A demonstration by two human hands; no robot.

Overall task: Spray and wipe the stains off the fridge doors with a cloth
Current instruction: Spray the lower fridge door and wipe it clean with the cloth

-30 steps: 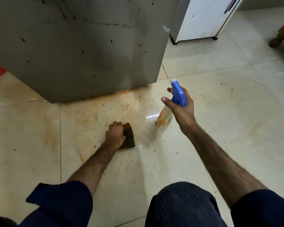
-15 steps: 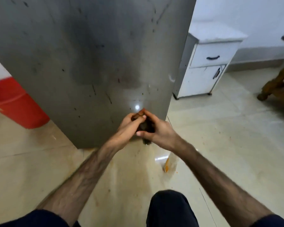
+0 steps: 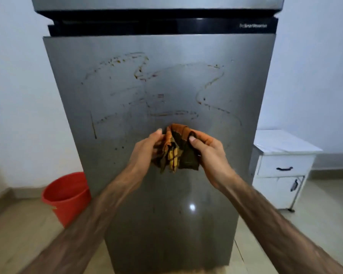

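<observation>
Two hands bunch crumpled checked cloth [image 3: 174,149].

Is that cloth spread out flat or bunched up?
Bunched up: the cloth hangs crumpled in folds, held by the left hand and right hand.

We view from one head-worn camera, facing forward and slightly down, close to the fridge door [image 3: 160,107], which fills the centre; floor [image 3: 18,234] lies near, walls left and right.
</observation>
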